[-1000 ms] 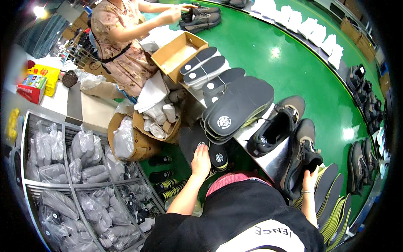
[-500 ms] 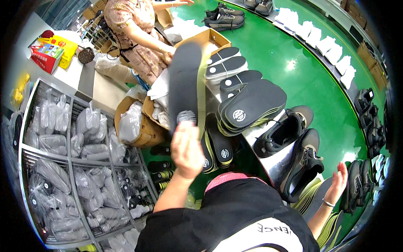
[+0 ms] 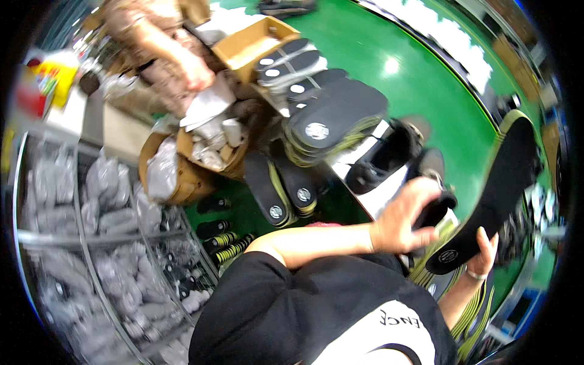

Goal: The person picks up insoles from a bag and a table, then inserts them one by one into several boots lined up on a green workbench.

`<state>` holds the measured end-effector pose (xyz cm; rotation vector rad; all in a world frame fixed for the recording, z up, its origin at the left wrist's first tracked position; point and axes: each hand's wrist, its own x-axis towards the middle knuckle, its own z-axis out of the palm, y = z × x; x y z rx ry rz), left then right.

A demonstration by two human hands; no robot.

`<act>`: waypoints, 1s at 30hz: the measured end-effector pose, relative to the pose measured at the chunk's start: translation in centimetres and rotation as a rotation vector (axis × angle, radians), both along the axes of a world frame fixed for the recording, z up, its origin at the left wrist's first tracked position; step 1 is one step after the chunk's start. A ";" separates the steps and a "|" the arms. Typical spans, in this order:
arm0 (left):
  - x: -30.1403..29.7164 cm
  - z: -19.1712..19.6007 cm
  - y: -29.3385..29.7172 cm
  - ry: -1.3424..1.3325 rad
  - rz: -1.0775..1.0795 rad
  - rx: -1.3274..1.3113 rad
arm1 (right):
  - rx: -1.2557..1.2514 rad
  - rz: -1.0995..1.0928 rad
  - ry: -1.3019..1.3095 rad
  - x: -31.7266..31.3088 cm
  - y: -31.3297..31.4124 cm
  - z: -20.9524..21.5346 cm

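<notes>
A long black insole (image 3: 496, 191) with a yellow-green edge and a round white print near its heel stands tilted at the right. My right hand (image 3: 483, 252) grips it from behind, thumb showing at the edge. My left hand (image 3: 398, 219) reaches across my front, fingers and thumb spread apart, blurred, nothing seen between them. It is beside a dark sports shoe (image 3: 433, 210), partly covering it; whether it touches is unclear. Another such shoe (image 3: 386, 155) lies just beyond. A thick stack of black insoles (image 3: 340, 112) is left of the shoes.
More insoles (image 3: 267, 188) stand lower left of the stack. An open cardboard box (image 3: 255, 45) is behind. Cartons of wrapping (image 3: 210, 149) and a metal rack (image 3: 85, 240) of bagged items fill the left. A co-worker's hand (image 3: 198, 76) is near white paper.
My left hand has come down and right from its raised insole, and no longer holds one. My right hand, empty before, now grips an insole. The whole view has shifted; the co-worker's arm moved.
</notes>
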<state>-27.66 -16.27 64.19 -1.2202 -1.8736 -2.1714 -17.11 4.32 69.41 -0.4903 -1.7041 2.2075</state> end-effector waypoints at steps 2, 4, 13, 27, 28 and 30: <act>-1.6 -0.7 0.9 -0.657 -0.379 0.043 | 0.027 0.322 -0.119 -1.1 -1.4 1.0; -3.2 -0.3 0.7 -1.144 -0.655 0.233 | 0.097 0.470 -0.350 -2.6 -3.4 0.5; -3.0 -2.1 2.8 -1.222 -0.579 0.171 | 0.405 -0.012 -0.187 -1.1 -4.8 -3.3; -3.4 -3.0 4.4 -1.164 -0.606 0.075 | 1.145 -0.120 -0.492 -3.0 -6.8 -5.4; -3.8 -2.9 4.4 -1.160 -0.623 0.036 | 1.112 -0.113 -0.514 -3.1 -6.6 -5.2; -4.4 -2.0 4.3 -1.275 -0.626 -0.020 | 1.121 -0.161 -0.357 -2.4 -5.3 -5.8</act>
